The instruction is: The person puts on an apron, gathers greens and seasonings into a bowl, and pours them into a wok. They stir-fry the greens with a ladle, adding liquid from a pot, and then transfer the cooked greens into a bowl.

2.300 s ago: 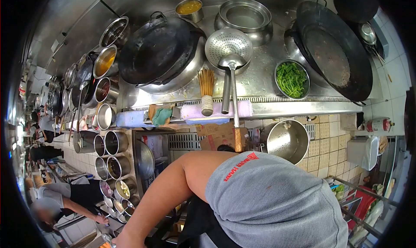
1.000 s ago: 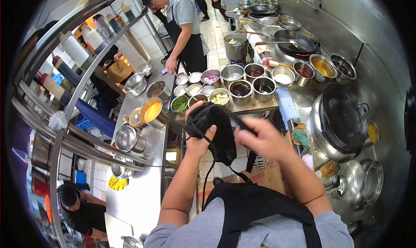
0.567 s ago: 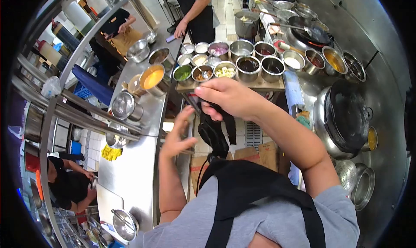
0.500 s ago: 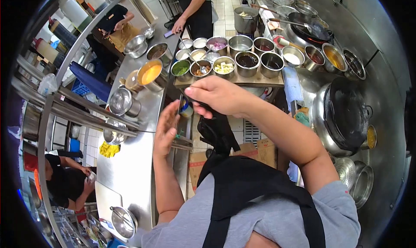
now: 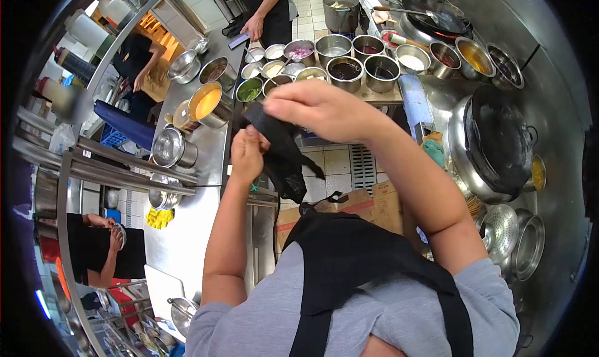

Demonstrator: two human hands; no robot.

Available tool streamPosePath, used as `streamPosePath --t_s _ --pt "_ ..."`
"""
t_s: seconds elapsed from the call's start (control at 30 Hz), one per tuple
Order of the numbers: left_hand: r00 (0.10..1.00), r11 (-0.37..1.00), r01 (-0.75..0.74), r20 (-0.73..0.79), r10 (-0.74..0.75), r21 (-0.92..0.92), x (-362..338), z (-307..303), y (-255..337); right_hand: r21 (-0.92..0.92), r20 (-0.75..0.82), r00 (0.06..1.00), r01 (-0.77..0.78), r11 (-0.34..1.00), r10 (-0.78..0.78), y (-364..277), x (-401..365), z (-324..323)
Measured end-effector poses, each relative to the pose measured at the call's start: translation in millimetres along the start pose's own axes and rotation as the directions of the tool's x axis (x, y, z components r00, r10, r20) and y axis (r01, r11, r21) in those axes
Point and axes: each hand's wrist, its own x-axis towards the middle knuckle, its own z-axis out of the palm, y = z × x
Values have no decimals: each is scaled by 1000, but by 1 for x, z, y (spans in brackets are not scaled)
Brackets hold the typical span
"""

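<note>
A limp black cloth (image 5: pixel 281 160) with a broad strap-like band hangs between my hands, in front of my black apron (image 5: pixel 355 241). My left hand (image 5: pixel 248 156) is closed on the band, thumb uppermost. Higher and to the right, my right hand (image 5: pixel 327 107) has its fingers bent down over the upper end of that band and grips it. Its fingertips are mostly hidden behind the back of the hand. Just beyond my hands stand steel pots of ingredients, including one of dark sauce (image 5: pixel 344 70) and one of chopped greens (image 5: pixel 249 92).
On the left runs a steel counter (image 5: pixel 212 201) with a pot of orange liquid (image 5: pixel 206 102) and a yellow cloth (image 5: pixel 160 218). A wok (image 5: pixel 499 145) sits on the right-hand range. Cardboard (image 5: pixel 355 210) lies on the floor. A co-worker's hand (image 5: pixel 253 27) is at the far counter; other people are on the left.
My left hand has gone from loosely spread to closed on the black cloth's band. The cloth is now stretched between both hands and has swung left. My view has shifted slightly.
</note>
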Motion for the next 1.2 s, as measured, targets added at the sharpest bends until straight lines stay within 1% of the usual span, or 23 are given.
streamPosePath --t_s 0.03,0.07,0.13,0.17,0.2,0.23,0.27,0.3,0.33,0.37,0.4,0.47,0.57,0.6,0.63,0.67,0.7,0.73,0.77,0.8,0.87,1.0,1.2 --pt "997 992 78 -11 -79 -97 2 -6 2 -272 -46 991 111 956 -128 12 -13 -9" --pt "991 975 130 40 -125 -178 -2 -16 -4 -314 -172 982 22 949 -80 34 -33 -16" --pt "985 972 171 57 -164 -162 -20 -31 -5 -385 -411 912 -175 906 2 100 -91 -26" --pt "977 966 214 59 -207 -147 -33 -39 -3 -429 -454 880 -354 831 141 131 -132 -27" --pt "973 972 222 85 -215 -80 -46 -47 -1 -438 -445 872 -413 799 206 166 -178 -24" --pt "969 975 224 108 -221 -10 -58 -57 3 -392 -465 825 -518 760 321 201 -229 -12" --pt "955 965 234 156 -251 118 -72 -69 8 -336 -458 739 -658 674 493 235 -282 4" --pt "940 942 227 199 -279 245 -84 -80 13 -343 -485 667 -740 578 566 256 -327 26" --pt "914 920 257 233 -331 298 -94 -87 21 -468 -485 593 -797 382 643 279 -375 55" --pt "884 893 284 265 -385 350 -106 -90 31 -429 -369 504 -838 337 781 288 -413 83" --pt "847 855 348 262 -463 385 -115 -85 46 -130 -561 575 -772 623 595 152 -344 104" --pt "755 772 466 261 -601 432 -141 -78 60 -109 -431 562 -809 577 706 177 -392 152" --pt "602 637 634 237 -762 438 -202 -85 52 -174 -246 512 -859 482 823 246 -463 210" --pt "608 654 612 265 -749 445 -214 -84 56 -189 -188 507 -859 476 841 259 -471 223" --pt "759 668 272 272 -591 693 -220 -80 62 -206 -147 509 -854 477 848 270 -480 235" --pt "833 576 -132 406 -377 807 -230 -83 54 -195 -121 503 -857 477 856 276 -484 254" --pt "979 571 18 102 -177 821 -291 -116 -10 -175 -97 504 -857 484 858 278 -485 270" --pt "910 552 348 -129 -395 758 -284 -114 -2 -160 -92 510 -855 493 855 280 -481 281" --pt "806 458 543 -282 -521 704 -272 -104 12 -132 -96 511 -857 498 854 280 -477 292" --pt "740 384 629 -371 -560 676 -270 -99 16 -118 -98 518 -854 507 850 282 -472 299" --pt "676 322 697 -436 -594 641 -264 -98 12 -103 -91 531 -847 522 843 288 -462 310" --pt "605 251 752 -486 -630 610 -253 -105 4 -56 -67 551 -834 548 832 299 -444 325" --pt "594 239 754 -480 -645 612 -225 -119 -14 2 -69 585 -810 586 808 308 -423 354"
